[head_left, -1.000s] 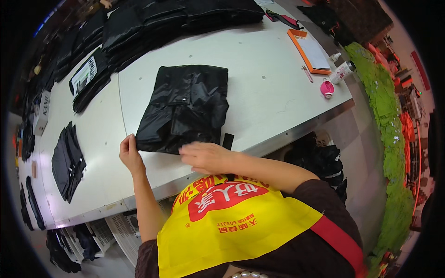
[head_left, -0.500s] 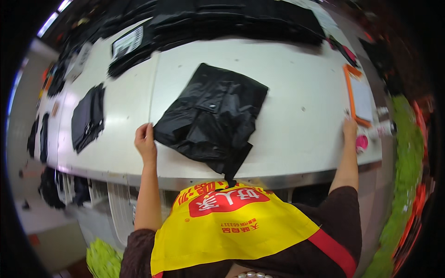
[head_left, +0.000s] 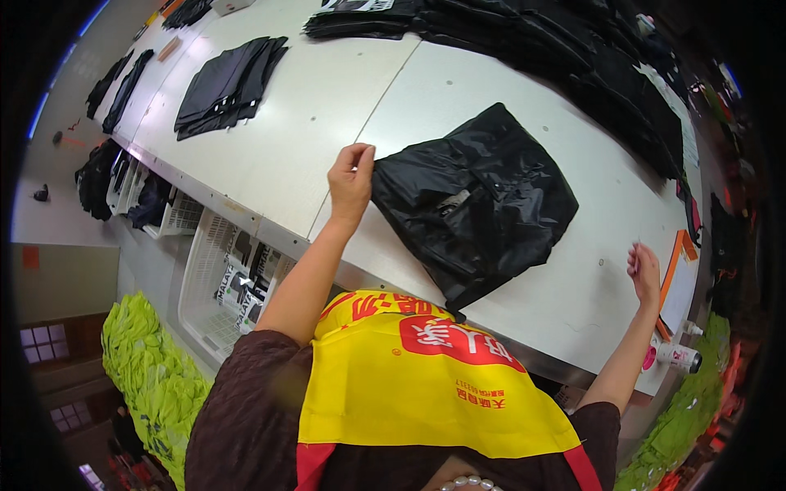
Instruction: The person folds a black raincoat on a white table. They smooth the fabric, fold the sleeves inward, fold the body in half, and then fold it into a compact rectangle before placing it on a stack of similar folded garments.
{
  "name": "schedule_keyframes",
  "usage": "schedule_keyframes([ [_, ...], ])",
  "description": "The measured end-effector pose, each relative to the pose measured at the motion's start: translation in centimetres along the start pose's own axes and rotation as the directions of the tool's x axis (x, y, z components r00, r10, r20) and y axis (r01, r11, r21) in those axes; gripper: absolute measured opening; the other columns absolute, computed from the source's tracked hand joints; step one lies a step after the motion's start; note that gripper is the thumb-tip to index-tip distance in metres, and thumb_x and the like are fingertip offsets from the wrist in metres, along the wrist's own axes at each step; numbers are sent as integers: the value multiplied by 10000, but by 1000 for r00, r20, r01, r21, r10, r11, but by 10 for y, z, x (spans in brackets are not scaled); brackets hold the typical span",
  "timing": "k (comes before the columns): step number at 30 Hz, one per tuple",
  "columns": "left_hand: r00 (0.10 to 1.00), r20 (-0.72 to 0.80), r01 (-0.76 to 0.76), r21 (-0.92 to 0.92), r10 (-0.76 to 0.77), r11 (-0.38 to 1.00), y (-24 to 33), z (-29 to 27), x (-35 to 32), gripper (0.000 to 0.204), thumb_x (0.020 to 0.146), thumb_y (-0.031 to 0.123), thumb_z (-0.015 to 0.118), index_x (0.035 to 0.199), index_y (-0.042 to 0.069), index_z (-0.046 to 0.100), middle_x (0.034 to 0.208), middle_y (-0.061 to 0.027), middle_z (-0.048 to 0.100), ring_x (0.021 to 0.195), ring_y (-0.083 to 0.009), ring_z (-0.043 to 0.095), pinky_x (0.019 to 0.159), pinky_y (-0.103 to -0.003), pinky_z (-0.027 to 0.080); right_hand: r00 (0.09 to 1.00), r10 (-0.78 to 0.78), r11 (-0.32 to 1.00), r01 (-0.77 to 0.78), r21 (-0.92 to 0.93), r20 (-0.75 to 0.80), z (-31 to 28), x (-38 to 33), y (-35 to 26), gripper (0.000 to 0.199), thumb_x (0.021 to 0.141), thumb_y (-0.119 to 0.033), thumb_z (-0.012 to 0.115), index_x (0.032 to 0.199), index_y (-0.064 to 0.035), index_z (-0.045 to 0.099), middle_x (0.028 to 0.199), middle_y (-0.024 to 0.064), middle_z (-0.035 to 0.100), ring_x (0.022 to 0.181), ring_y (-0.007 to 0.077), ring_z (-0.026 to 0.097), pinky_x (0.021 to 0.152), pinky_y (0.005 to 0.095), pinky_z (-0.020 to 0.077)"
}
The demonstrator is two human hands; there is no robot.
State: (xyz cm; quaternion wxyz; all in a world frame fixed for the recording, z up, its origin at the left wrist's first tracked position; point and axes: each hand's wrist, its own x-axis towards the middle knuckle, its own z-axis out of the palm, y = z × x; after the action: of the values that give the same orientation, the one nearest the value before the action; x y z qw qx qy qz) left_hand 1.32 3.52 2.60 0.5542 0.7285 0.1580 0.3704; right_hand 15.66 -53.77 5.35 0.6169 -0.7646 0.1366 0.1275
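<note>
A black, glossy folded garment [head_left: 483, 204] lies on the white table in front of me, with a small silvery piece near its middle and a strap-like end hanging toward the front edge. At its left corner my left hand [head_left: 352, 186] is closed in a pinch, thumb and fingers on the fabric. My right hand [head_left: 645, 277] is raised over the right side of the table, apart from the garment. Its fingers are curled, and something thin and small shows at the fingertips, too small to name. Nearest to it is an orange-edged tray or board [head_left: 675, 278] with a white surface.
Dark folded garments [head_left: 229, 86] are piled at the left, and a long row of black ones [head_left: 532, 45] lines the far side. A white bottle [head_left: 678, 357] stands at the right edge. Below the table are a white basket [head_left: 196, 282] of packages and yellow-green fabric [head_left: 151, 385].
My view has turned left, so everything sits further right in it. My right hand has come up from beside the orange-edged tray. The left hand stays at the garment's corner.
</note>
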Motion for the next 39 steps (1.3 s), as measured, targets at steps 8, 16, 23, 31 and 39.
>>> schedule_keyframes([
  [8, 990, -29, -133, 58, 135, 989, -4, 2, 2, 98, 875, 118, 608, 887, 21, 597, 761, -32, 535, 638, -105, 487, 575, -231, 408, 631, -318, 682, 671, -291, 708, 293, -97, -150, 329, 907, -280, 534, 1045, 10, 607, 867, 69, 624, 760, 162, 564, 719, 281, 462],
  [16, 984, -52, -167, 98, 173, 981, -2, 2, 2, 91, 864, 110, 621, 867, 23, 593, 778, -30, 478, 651, -113, 432, 574, -244, 368, 539, -192, 318, 825, -468, 820, 415, -105, -150, 345, 858, -317, 541, 821, 6, 658, 798, 203, 638, 773, 356, 615, 718, 407, 481],
  [23, 979, -56, -185, 141, 195, 972, -3, 3, 0, 80, 855, 102, 628, 866, 29, 600, 760, -31, 466, 638, -123, 419, 559, -254, 356, 582, -142, 385, 778, -496, 801, 434, -100, -141, 352, 839, -316, 540, 835, 9, 674, 819, 222, 641, 791, 358, 621, 743, 396, 485],
  [31, 976, -47, -203, 160, 213, 966, -4, 4, -1, 63, 864, 86, 613, 879, 28, 598, 759, -29, 464, 635, -122, 409, 563, -251, 358, 600, -138, 450, 746, -490, 788, 439, -88, -132, 346, 843, -316, 548, 878, 7, 666, 804, 197, 645, 769, 332, 616, 715, 361, 476],
  [39, 998, -32, -43, 140, 48, 989, -11, -1, 1, 113, 890, 122, 577, 923, 14, 583, 831, -57, 513, 671, -128, 480, 591, -253, 413, 777, -377, 573, 624, -532, 505, 395, -93, -133, 336, 832, -308, 529, 954, -18, 646, 877, 209, 645, 829, 371, 620, 745, 407, 489],
])
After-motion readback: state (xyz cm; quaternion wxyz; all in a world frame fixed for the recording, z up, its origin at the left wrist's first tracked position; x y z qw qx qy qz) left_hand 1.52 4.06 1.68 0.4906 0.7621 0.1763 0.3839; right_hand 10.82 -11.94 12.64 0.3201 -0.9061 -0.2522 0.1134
